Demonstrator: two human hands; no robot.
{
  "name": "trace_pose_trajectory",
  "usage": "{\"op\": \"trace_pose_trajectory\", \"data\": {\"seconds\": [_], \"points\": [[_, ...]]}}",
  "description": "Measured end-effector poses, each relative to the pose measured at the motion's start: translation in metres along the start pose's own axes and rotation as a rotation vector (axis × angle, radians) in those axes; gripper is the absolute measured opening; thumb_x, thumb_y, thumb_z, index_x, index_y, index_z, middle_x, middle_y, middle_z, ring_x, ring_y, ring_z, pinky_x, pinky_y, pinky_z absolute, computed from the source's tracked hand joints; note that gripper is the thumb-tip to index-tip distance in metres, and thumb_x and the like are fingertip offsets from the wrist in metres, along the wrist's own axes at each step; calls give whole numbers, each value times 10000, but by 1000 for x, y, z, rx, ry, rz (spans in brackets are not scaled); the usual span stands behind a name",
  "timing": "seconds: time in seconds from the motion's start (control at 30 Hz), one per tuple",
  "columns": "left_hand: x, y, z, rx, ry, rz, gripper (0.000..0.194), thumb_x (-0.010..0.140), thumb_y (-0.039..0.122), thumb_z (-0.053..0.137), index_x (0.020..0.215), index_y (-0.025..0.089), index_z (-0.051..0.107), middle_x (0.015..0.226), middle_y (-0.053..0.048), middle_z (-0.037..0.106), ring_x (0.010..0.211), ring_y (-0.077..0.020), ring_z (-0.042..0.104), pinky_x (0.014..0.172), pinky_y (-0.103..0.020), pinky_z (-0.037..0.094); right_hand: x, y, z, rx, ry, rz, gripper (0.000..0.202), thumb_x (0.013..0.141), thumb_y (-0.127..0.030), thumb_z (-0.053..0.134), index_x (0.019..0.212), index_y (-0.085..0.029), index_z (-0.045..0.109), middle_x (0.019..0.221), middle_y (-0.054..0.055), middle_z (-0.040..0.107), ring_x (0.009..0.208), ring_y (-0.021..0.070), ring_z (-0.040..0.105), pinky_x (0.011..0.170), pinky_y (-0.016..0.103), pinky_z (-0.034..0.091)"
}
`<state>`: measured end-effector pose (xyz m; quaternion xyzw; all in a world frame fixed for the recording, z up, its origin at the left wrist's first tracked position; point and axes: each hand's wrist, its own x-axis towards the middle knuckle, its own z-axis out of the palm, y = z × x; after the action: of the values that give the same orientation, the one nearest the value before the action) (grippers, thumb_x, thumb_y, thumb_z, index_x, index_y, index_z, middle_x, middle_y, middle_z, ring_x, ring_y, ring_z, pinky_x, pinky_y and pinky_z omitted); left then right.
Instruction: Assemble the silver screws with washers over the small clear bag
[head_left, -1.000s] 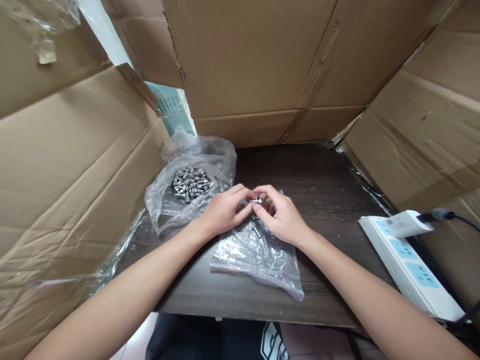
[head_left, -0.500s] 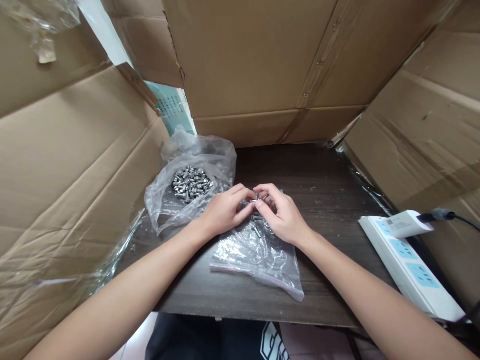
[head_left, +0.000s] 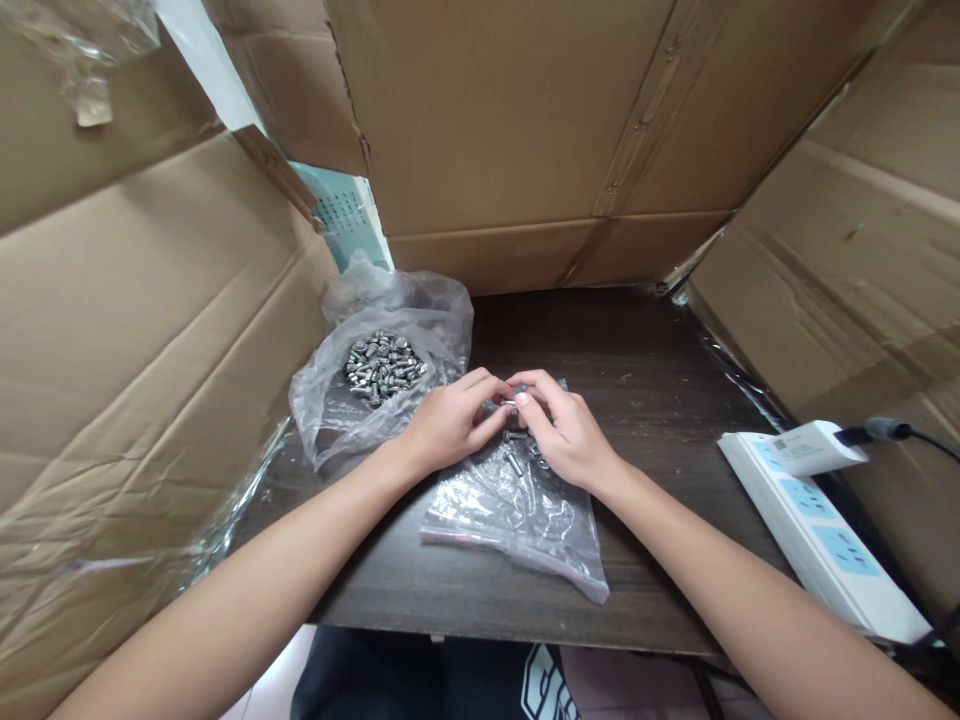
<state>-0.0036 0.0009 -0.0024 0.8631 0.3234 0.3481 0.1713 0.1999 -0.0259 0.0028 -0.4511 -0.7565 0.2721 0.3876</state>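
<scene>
My left hand and my right hand meet above a flat clear zip bag. A small silver bolt is pinched between the fingertips of both hands, partly covered by them. Loose bolts lie on the zip bag just below the fingers, and a few more metal pieces show beside my right palm. To the left of my left hand, an open plastic bag holds a pile of silver bolts.
Cardboard walls enclose the dark wooden table at the back and both sides. On the right lies a white power strip with a plugged-in adapter and black cable.
My right thumb and fingertips have shifted slightly around the small bolt. My left hand, the bags and the loose bolts show no clear movement.
</scene>
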Motion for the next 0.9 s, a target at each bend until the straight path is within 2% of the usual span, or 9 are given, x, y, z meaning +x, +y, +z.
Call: {"op": "trace_pose_trajectory", "data": {"seconds": [0.1,0.23,0.37,0.5,0.63,0.77,0.9], "points": [[0,0,0,6,2,-1,124,1022,261,582,1080,177,654,1015,-35,662,641,-102,572,637,-250,433,0,0,0,1,31,-26,269,991,-333,566,1220,-192,583,921,39,683,693,157,617,660,295,487],[0,0,0,1,-2,-1,133,1026,272,584,1093,182,656,1019,-35,666,647,-104,577,639,-250,434,0,-1,-1,-11,-8,1,238,1048,-336,463,1198,-198,586,746,-1,640,645,162,602,654,299,463],[0,0,0,-3,7,2,126,1022,258,586,1084,172,655,1015,-34,660,631,-96,563,630,-246,428,0,-2,-1,-5,17,-24,252,993,-319,553,1209,-193,586,903,34,681,694,158,618,658,290,479],[0,0,0,-4,5,9,125,1025,259,588,1085,173,655,1012,-34,662,638,-99,565,636,-246,429,-1,-1,-2,-13,-16,-4,231,1043,-322,471,1193,-194,592,718,-15,617,626,155,583,645,292,447],[0,0,1,6,13,16,119,1021,252,587,1079,171,653,1012,-34,662,638,-99,565,638,-246,429,-1,-1,-2,-8,8,-39,244,999,-317,553,1205,-191,587,882,20,678,696,155,613,661,285,463],[0,-1,1,6,8,19,113,1023,251,594,1083,174,652,1010,-29,662,633,-96,562,634,-245,429,0,-1,-2,-21,-19,-13,230,1046,-306,470,1198,-184,592,701,-26,610,609,148,570,643,288,433],[0,-1,1,14,20,24,104,1023,251,605,1079,176,653,1008,-26,662,636,-96,568,632,-247,427,0,-1,-1,-20,27,-65,217,1004,-266,520,1186,-184,605,901,24,687,739,162,632,703,292,469]]}}
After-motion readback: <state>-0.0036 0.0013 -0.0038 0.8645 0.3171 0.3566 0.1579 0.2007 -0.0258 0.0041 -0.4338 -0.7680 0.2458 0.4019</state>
